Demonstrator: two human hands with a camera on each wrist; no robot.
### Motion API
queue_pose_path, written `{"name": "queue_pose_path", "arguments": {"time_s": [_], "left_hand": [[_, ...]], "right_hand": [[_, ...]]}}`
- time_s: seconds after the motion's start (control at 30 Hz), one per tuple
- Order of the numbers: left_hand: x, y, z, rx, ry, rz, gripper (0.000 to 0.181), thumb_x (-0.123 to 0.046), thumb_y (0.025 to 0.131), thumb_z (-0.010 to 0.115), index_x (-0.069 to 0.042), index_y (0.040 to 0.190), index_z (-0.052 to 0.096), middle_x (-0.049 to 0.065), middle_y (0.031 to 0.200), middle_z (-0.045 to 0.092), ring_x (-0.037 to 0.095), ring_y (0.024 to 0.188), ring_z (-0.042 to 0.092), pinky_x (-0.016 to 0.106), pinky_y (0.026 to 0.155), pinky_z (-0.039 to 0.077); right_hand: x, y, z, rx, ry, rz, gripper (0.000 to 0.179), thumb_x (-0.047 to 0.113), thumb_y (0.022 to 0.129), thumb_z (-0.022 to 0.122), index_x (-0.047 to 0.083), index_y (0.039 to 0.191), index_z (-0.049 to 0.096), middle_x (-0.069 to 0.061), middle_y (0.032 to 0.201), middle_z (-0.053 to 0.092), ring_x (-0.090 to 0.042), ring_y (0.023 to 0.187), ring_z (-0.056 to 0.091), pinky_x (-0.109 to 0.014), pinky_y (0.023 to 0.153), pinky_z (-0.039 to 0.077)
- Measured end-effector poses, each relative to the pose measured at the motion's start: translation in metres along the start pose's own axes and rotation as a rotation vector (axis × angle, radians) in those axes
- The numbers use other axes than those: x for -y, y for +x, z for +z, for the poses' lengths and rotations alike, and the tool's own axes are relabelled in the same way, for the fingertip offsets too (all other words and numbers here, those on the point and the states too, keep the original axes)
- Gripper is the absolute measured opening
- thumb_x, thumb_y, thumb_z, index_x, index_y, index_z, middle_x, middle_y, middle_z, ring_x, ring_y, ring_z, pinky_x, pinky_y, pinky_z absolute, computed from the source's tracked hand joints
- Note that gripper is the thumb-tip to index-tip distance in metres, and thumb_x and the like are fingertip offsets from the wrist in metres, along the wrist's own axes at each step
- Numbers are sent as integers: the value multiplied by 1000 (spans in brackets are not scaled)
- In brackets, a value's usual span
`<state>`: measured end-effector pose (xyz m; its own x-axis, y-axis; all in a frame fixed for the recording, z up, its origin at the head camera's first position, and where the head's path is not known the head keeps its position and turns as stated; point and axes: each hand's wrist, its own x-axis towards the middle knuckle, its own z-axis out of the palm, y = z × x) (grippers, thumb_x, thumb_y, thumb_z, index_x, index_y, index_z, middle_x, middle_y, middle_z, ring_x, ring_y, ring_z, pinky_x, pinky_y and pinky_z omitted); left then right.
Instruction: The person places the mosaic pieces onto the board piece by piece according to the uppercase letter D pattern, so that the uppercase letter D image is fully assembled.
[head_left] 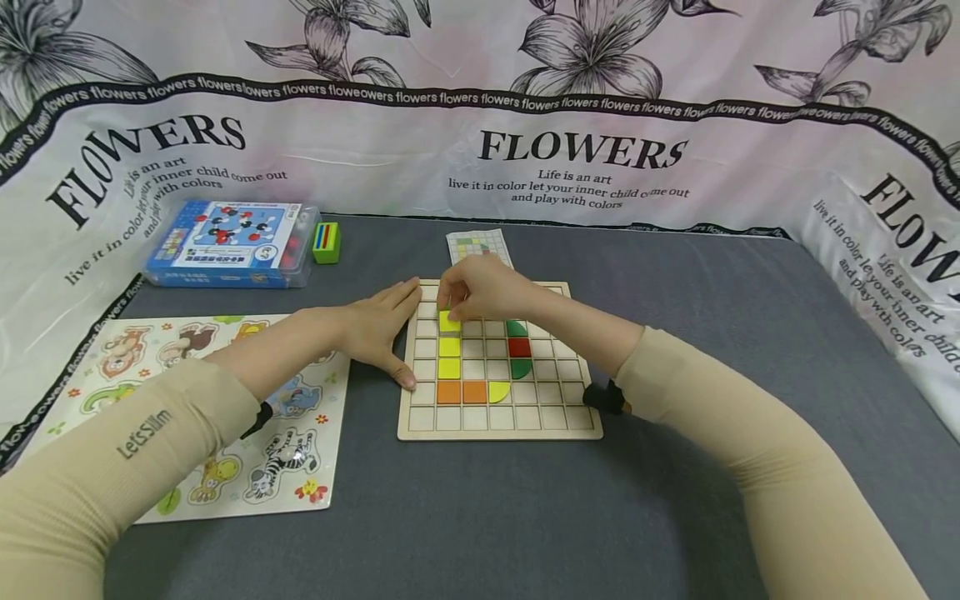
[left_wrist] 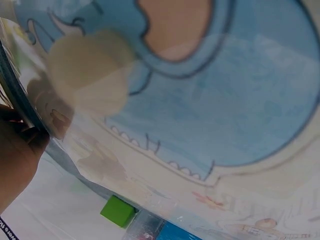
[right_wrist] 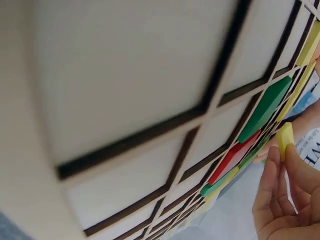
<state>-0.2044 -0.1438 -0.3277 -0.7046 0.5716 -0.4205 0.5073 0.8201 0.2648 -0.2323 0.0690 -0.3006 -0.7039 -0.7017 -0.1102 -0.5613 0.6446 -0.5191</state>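
My right hand [head_left: 483, 287] is over the upper left of a wooden grid board [head_left: 498, 436]. Between thumb and fingertip it pinches a yellow square tile [right_wrist: 285, 137], at the top of a column of yellow squares [head_left: 449, 357]. Lower on the grid lie two orange squares [head_left: 461, 392] and a yellow rounded piece [head_left: 498, 391]. To their upper right, a red square [head_left: 518, 347] sits between two green rounded pieces [head_left: 520, 367]. My left hand [head_left: 378, 325], fingers extended and thumb spread, rests along the board's left edge.
An animal picture board [head_left: 330, 467] lies under my left forearm. Behind it stand a blue-lidded plastic case [head_left: 225, 242] and a small green block with coloured stripes [head_left: 327, 243]. A pattern card [head_left: 480, 240] lies behind the grid board. A flower-printed sheet [head_left: 375, 175] hangs at the back.
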Motion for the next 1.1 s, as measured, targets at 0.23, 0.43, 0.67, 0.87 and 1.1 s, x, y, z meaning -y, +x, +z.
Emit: {"name": "queue_pose_path", "arguments": {"time_s": [0.23,0.43,0.67,0.87,1.1], "left_hand": [[-1,0,0,-1,-9,-3,142,-73,68,75,1,158,-7,21,166,-14,41,156,-7,55,127,10],[-1,0,-1,5,6,-2,139,-71,71,74,1,158,-6,21,166,-15,42,155,-8,55,127,9],[-1,1,-1,3,2,1,139,-71,71,74,1,158,-7,21,166,-15,41,155,-8,55,127,9],[-3,0,-1,11,9,-9,138,-72,71,73,-1,158,-7,20,166,-15,41,155,-7,55,127,10],[-8,-4,-2,14,73,-44,138,-76,70,71,0,158,-3,19,167,-12,42,156,-3,55,127,12]], "right_hand": [[3,3,8,2,-59,38,8,4,84,76,8,91,75,-7,90,77,-17,84,70,-29,80,57],[2,1,10,-16,-57,40,6,6,83,78,8,89,77,-6,90,77,-17,84,70,-28,77,57],[-2,3,14,-28,-78,-12,6,3,83,77,7,88,78,-7,89,77,-17,81,70,-27,76,57],[-2,1,9,-32,-133,-19,12,7,87,74,10,99,75,-6,90,75,-18,80,68,-29,75,56],[-16,-18,-12,-107,-146,102,24,18,94,68,10,117,70,-9,112,73,-24,102,69,-37,87,57]]}}
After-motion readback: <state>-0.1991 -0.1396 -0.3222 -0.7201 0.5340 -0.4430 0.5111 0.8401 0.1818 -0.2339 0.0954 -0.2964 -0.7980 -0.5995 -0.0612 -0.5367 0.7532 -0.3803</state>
